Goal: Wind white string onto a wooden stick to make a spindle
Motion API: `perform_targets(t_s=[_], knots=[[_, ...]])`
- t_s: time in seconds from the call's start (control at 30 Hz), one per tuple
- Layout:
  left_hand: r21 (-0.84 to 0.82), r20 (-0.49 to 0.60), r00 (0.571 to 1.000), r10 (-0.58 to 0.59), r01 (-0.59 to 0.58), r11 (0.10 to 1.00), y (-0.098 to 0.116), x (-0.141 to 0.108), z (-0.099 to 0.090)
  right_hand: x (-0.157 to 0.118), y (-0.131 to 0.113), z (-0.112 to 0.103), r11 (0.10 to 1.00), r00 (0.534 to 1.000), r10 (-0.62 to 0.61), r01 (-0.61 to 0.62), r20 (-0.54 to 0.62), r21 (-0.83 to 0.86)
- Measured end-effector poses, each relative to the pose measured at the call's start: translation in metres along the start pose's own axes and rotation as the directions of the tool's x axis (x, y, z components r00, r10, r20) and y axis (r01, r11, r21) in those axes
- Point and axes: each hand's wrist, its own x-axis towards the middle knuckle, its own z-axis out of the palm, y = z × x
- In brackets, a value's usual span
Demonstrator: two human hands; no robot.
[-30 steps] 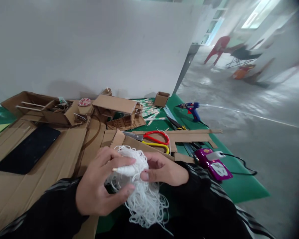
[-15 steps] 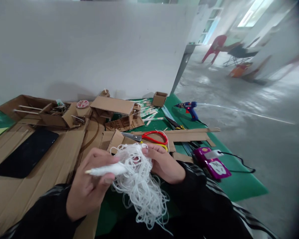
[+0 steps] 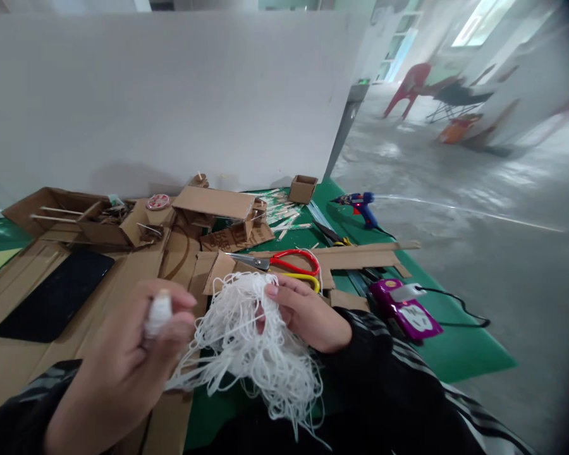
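Observation:
My left hand (image 3: pixel 128 354), blurred by motion, is closed on a stick wound with white string (image 3: pixel 159 313), its tip turned up toward the camera. Fingers and thumb of my right hand (image 3: pixel 308 311) pinch the top of a loose, tangled bundle of white string (image 3: pixel 270 360). Loops of it hang down in front of my body, and some strands stretch left toward the wound stick. Just beyond the bundle lie scissors with red handles (image 3: pixel 294 258) and another pair of handles in yellow (image 3: pixel 308 278).
Cardboard boxes (image 3: pixel 213 201) and a black tablet (image 3: pixel 54 294) lie at the left and back. To the right are a blue glue gun (image 3: pixel 360 205), a purple power strip (image 3: pixel 405 309) with a black cord, and the green table's edge (image 3: pixel 493 357).
My left hand has moved left and nearer the camera with the wound stick, which has turned from sideways to pointing up. Strands of the bundle now spread left. My right hand has barely moved.

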Motion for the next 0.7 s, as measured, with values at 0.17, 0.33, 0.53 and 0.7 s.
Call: perform_targets(t_s=[0.17, 0.33, 0.53, 0.7], knots=[[0.575, 0.378, 0.925, 0.025, -0.256, 0.777, -0.002, 0.004, 0.008, -0.001, 0.001, -0.002, 0.997, 0.999, 0.026, -0.029, 0.041, 0.073], [0.666, 0.496, 0.868, -0.04, -0.35, 0.659, -0.006, 0.001, 0.011, 0.0, 0.0, -0.005, 1.0, 0.992, -0.014, 0.017, 0.124, -0.023], [0.609, 0.381, 0.921, 0.087, -0.32, 0.726, 0.005, 0.011, -0.01, 0.0, 0.0, -0.007, 0.952, 0.977, -0.022, 0.086, 0.214, -0.295], [0.216, -0.06, 0.984, 0.168, -0.151, 0.965, 0.024, 0.019, -0.003, -0.001, 0.005, -0.008, 0.879, 0.974, -0.092, 0.178, 0.208, -0.442]])
